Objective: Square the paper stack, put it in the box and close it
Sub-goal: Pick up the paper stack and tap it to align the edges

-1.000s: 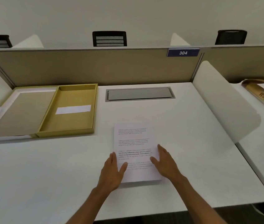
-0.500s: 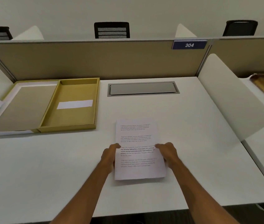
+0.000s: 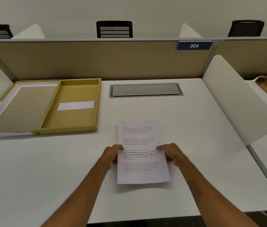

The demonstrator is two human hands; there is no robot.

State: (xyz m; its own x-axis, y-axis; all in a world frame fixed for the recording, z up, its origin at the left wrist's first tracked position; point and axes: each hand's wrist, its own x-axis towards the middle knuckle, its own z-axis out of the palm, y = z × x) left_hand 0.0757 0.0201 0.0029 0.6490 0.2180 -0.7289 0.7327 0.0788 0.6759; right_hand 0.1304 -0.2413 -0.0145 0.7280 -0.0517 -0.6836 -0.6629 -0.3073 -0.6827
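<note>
Both hands have shifted from lying flat on the printed paper stack (image 3: 141, 151) to clasping its long edges, left hand (image 3: 113, 155) and right hand (image 3: 172, 154), near the desk's (image 3: 203, 177) front edge, so squaring is beginning while the open box (image 3: 71, 105) waits at the back-left.

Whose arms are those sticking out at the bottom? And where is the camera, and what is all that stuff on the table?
The arms belong to a person wearing a camera on their head, so you see what they see, looking down. There is no machine here. The left hand and right hand pinch the two sides of a paper stack with printed writing, on a white desk. To the left lies an open yellow box with a white slip inside, and its lid is folded flat beside it. Behind is a grey hatch and a sign saying 304.
</note>
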